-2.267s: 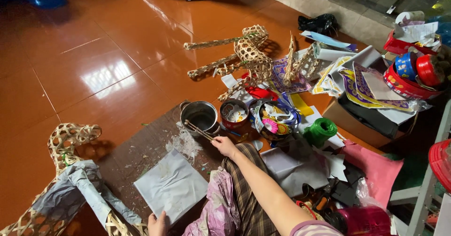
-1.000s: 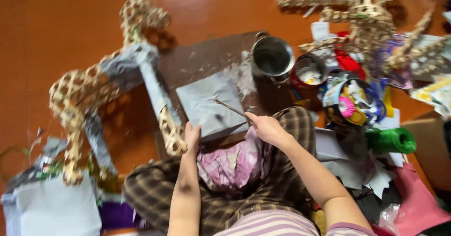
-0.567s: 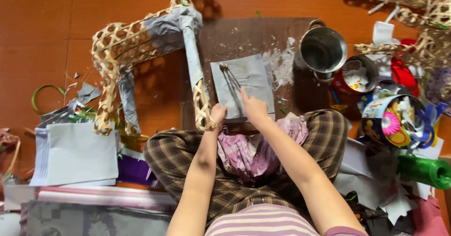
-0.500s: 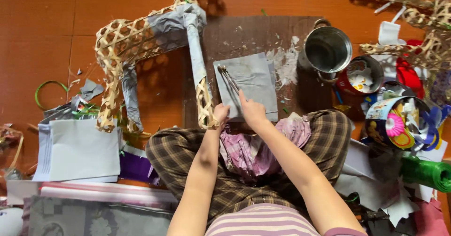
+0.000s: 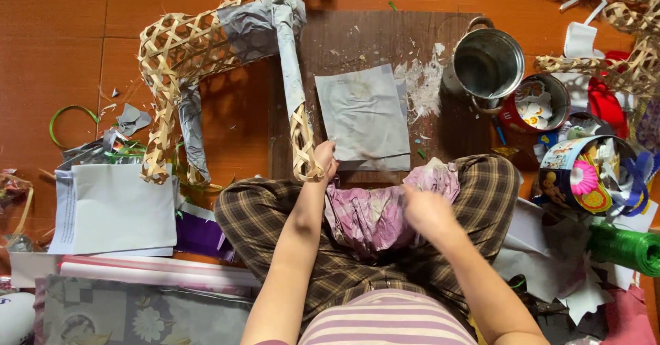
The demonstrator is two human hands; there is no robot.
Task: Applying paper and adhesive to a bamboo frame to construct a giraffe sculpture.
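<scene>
A grey paper sheet (image 5: pixel 361 115) lies on a dark brown board (image 5: pixel 385 36) in front of my crossed legs. My left hand (image 5: pixel 324 161) rests at the sheet's lower left corner, against the leg of a woven bamboo frame (image 5: pixel 180 49) partly covered in grey paper. My right hand (image 5: pixel 426 211) is blurred, just below the sheet's near edge, over crumpled pink-purple paper (image 5: pixel 368 211) in my lap. It grips a thin brush (image 5: pixel 385 158) whose tip reaches the sheet's bottom edge.
A metal pot (image 5: pixel 489 63) stands at the board's right edge, with a red tin (image 5: pixel 540 101) and a colourful tin (image 5: pixel 584 173) of scraps beside it. A green twine roll (image 5: pixel 629 249) lies far right. White sheets (image 5: pixel 117 207) and rolled paper lie at left.
My right hand has drawn the brush back from the middle of the grey sheet toward my lap. The left hand stays at the sheet's corner. The view has steadied over the board.
</scene>
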